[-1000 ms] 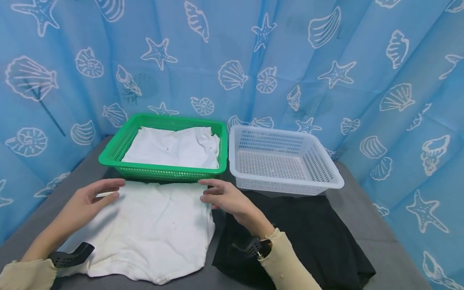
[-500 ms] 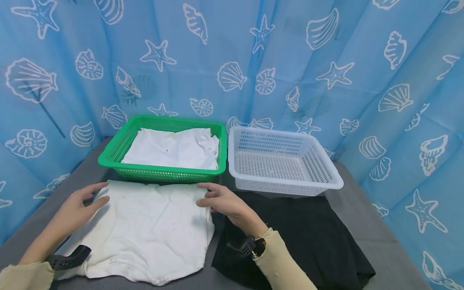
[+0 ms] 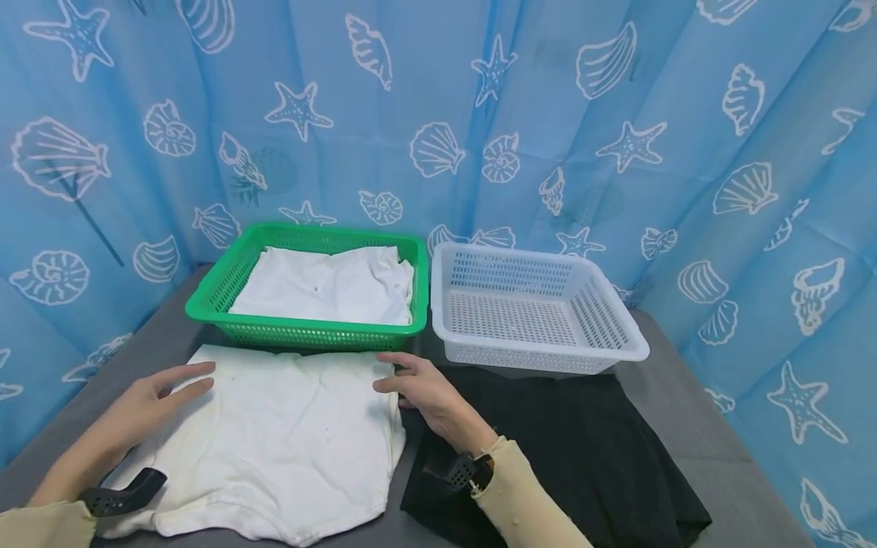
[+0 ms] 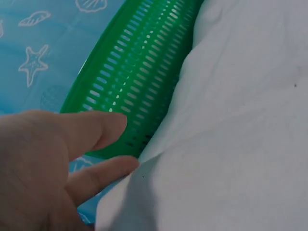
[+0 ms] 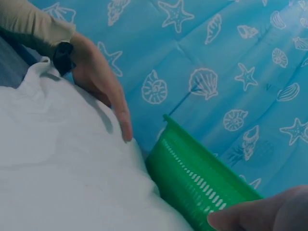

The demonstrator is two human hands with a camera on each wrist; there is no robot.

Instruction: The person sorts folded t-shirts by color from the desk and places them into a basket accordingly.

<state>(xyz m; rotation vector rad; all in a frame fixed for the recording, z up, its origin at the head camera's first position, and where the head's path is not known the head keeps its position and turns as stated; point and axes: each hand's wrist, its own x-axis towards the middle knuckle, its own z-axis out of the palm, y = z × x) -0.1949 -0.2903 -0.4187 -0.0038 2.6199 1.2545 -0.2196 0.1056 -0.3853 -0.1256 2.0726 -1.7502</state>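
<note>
Spread just in front of the green basket (image 3: pixel 308 335), the white cloth (image 3: pixel 288 441) has the left hand (image 3: pixel 147 407) and right hand (image 3: pixel 430 396) by its far corners, fingers loosely extended, perhaps to keep that edge straight.

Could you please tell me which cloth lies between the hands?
The white cloth on the table, before the green basket; the other white cloth is inside the basket, and the black cloth lies farther right.

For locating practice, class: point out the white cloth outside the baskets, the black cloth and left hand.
White cloth (image 3: pixel 288 441), head view: middle of its surface.
Black cloth (image 3: pixel 569 445), head view: middle, uncovered part.
Left hand (image 3: pixel 145 405), head view: its middle.
</note>
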